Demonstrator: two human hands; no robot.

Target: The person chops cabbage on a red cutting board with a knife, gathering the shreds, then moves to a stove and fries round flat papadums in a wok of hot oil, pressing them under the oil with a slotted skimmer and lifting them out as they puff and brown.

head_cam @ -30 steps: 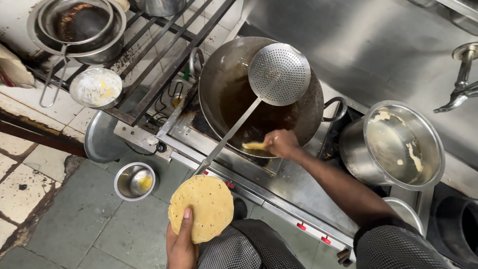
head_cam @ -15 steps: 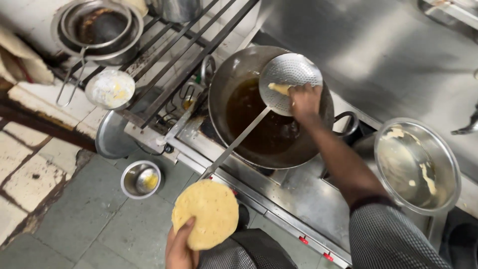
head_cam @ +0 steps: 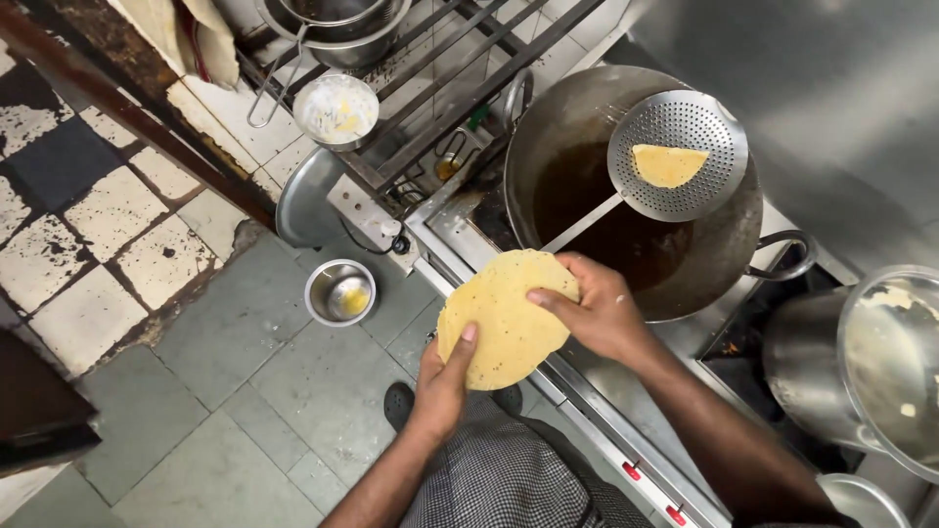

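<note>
Two bare forearms, no sleeves reaching the wrists, no watch, no bracelet, no gloves. Left hand (head_cam: 445,376) with the thumb up front, its nail short and pale. Right hand (head_cam: 597,313) broad, fingers bare, no rings to be seen. Upper right arm cut off by the lower edge of the frame, so any sleeve there hidden. Trousers (head_cam: 509,484) in a fine black-and-white check, loose cloth, slightly creased over the thighs. A dark shoe (head_cam: 398,404) with a rounded toe just below the left wrist. Second shoe (head_cam: 507,399) dark too, mostly hidden.
</note>
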